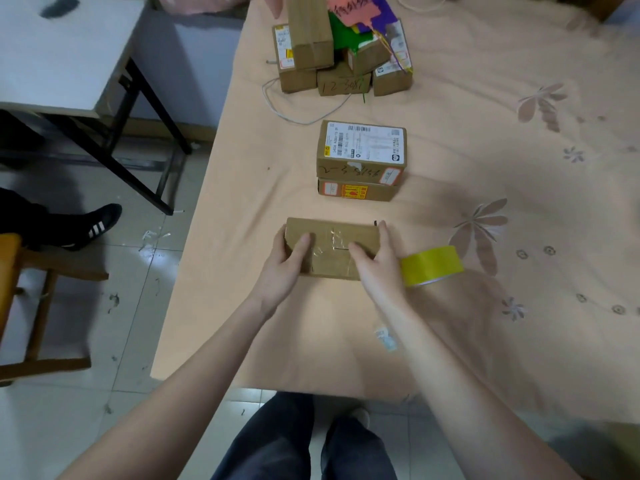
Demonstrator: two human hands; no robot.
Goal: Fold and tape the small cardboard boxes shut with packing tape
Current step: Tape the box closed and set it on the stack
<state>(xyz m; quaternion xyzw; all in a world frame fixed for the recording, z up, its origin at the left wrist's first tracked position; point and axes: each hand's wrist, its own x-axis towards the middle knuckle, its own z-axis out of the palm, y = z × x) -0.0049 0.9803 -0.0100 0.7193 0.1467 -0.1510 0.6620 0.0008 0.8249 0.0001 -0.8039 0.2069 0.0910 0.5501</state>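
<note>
A small brown cardboard box (332, 237) with clear tape across its top lies on the peach cloth in front of me. My left hand (282, 268) grips its left end, thumb on top. My right hand (375, 263) grips its right end, thumb on the taped top and fingers curled round the far right edge. A roll of yellow packing tape (433, 265) lies on the cloth just right of my right hand, touching or nearly touching it.
Two stacked labelled boxes (360, 161) sit beyond the held box. A pile of several boxes (339, 60) with coloured paper stands at the far edge, a white cable beside it. The cloth-covered table (502, 341) edge runs left; a white desk (59, 50) and wooden chair (31, 306) stand left.
</note>
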